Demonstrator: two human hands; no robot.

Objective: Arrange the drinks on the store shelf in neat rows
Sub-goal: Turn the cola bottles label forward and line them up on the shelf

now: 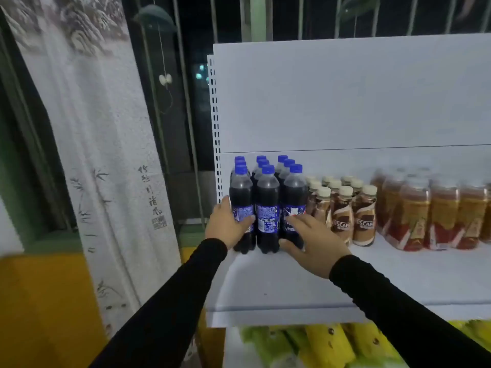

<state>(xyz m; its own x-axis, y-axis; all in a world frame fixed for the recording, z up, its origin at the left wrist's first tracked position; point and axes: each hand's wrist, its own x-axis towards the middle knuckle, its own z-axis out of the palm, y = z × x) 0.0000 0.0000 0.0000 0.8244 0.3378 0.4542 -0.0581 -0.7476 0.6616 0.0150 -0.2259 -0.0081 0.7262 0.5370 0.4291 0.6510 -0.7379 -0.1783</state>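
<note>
Several dark cola bottles (267, 197) with blue caps stand in three rows at the left end of the white shelf (279, 285). My left hand (225, 227) grips the front left bottle (241, 200), fingers wrapped round its label. My right hand (313, 243) lies against the front right bottle (293, 195), fingers spread and fairly straight, thumb under near its base. Right of the cola stand rows of brown coffee bottles (342, 211) with cream caps, then orange tea bottles (441, 213).
The shelf's white back panel (345, 96) rises behind the bottles, with a perforated upright (215, 128) at its left edge. Yellow and green packets (318, 343) lie on the shelf below. A painted scroll (101, 144) hangs to the left.
</note>
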